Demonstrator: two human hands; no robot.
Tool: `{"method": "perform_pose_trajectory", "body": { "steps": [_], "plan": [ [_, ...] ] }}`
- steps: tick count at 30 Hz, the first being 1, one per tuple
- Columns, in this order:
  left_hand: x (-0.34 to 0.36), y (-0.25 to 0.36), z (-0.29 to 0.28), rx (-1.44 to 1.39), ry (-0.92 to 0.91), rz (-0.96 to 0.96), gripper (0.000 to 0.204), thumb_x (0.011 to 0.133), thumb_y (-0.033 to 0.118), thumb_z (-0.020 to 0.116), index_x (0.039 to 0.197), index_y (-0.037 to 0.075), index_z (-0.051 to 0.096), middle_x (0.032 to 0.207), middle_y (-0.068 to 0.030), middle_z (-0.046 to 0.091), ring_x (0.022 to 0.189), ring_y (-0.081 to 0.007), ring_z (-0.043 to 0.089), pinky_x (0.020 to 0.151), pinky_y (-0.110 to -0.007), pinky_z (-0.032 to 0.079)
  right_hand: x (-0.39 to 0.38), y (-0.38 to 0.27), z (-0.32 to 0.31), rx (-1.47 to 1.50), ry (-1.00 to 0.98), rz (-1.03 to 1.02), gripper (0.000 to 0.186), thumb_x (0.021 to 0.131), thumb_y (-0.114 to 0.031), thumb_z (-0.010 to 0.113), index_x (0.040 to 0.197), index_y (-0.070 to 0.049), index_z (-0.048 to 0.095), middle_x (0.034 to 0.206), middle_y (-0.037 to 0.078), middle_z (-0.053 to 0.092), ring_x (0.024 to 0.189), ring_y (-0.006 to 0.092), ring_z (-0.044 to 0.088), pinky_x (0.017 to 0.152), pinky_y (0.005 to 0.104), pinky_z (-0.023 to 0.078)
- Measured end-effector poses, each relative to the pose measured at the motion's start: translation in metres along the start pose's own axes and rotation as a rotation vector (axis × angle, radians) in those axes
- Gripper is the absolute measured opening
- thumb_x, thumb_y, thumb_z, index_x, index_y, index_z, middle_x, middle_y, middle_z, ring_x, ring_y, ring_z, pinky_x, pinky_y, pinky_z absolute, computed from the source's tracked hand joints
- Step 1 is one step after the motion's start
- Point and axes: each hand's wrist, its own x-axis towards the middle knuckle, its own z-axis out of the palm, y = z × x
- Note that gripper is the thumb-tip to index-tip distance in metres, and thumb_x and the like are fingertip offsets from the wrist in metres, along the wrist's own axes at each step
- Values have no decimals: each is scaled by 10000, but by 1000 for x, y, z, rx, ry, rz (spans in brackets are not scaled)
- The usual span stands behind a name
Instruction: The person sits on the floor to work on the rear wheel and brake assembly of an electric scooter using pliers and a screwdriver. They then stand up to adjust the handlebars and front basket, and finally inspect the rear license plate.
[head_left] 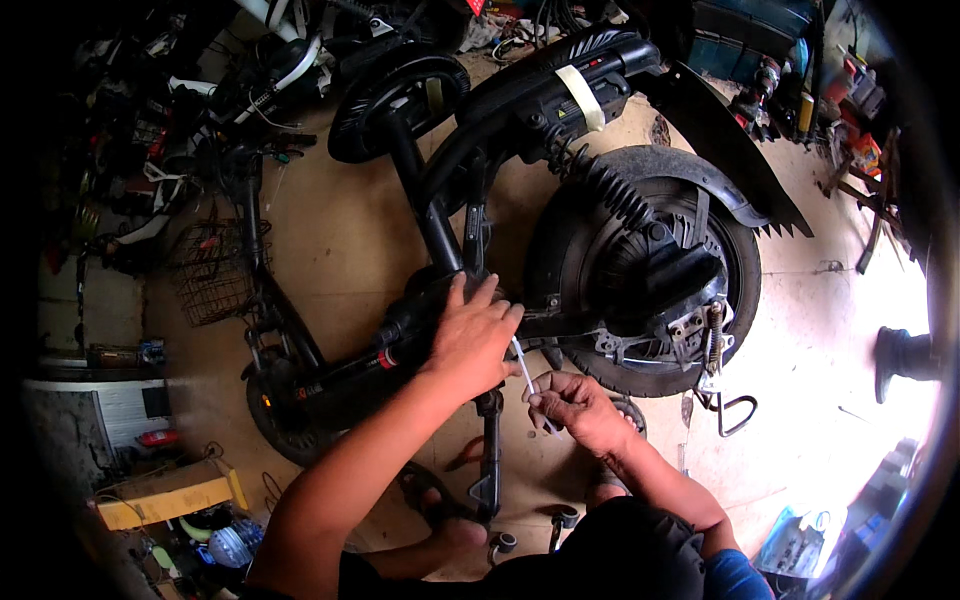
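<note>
A black electric bike (440, 240) stands across the middle of the floor. My left hand (468, 332) rests on its dark frame beside the rear wheel, with fingers stretched out and apart. Just right of it, my right hand (575, 408) pinches a thin white strip (522, 362) that looks like a cable tie. The strip's upper end reaches the frame beside my left fingers; what lies under that hand is hidden. The rear wheel (655, 270) with its coil spring shock (600, 185) is to the right of my hands.
A wire basket (212, 270) and handlebar parts lie left. A yellow box (170, 500) is at lower left. The kickstand (735, 412) juts out below the rear wheel. A teal case (740, 45) and tools are at the far right. Below are my sandalled feet (425, 490).
</note>
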Motion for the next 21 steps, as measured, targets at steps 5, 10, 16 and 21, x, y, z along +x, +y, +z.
{"method": "perform_pose_trajectory", "body": {
  "steps": [5, 10, 16, 21],
  "plan": [
    [5, 3, 5, 144, -109, 5, 713, 778, 408, 822, 1359, 35, 645, 1232, -110, 727, 1408, -295, 499, 1221, -589, 204, 0, 26, 0, -465, 26, -30, 180, 1067, -174, 591, 989, -24, 653, 782, 7, 675, 708, 106, 598, 677, 282, 491],
    [5, 2, 7, 150, -95, 17, 700, 807, 438, 785, 1364, 38, 648, 1204, -108, 740, 1396, -293, 511, 1219, -585, 209, -8, 31, 1, -764, 60, -89, 160, 980, -174, 656, 1010, -17, 650, 793, 183, 683, 756, 363, 669, 727, 440, 526],
    [2, 0, 10, 145, -65, 38, 682, 803, 398, 789, 1362, 34, 648, 1179, -116, 746, 1387, -290, 521, 1219, -572, 217, -14, 9, 7, -235, -40, 57, 178, 1046, -164, 620, 950, -16, 642, 756, -6, 616, 711, 98, 536, 668, 285, 447],
    [3, -4, 10, 128, -38, 67, 698, 788, 405, 818, 1354, 33, 650, 1158, -116, 752, 1368, -287, 537, 1216, -553, 231, -5, 5, 14, -216, -59, 34, 170, 1054, -157, 618, 964, -18, 654, 771, -35, 596, 721, 55, 487, 652, 252, 413]
  ]
}}
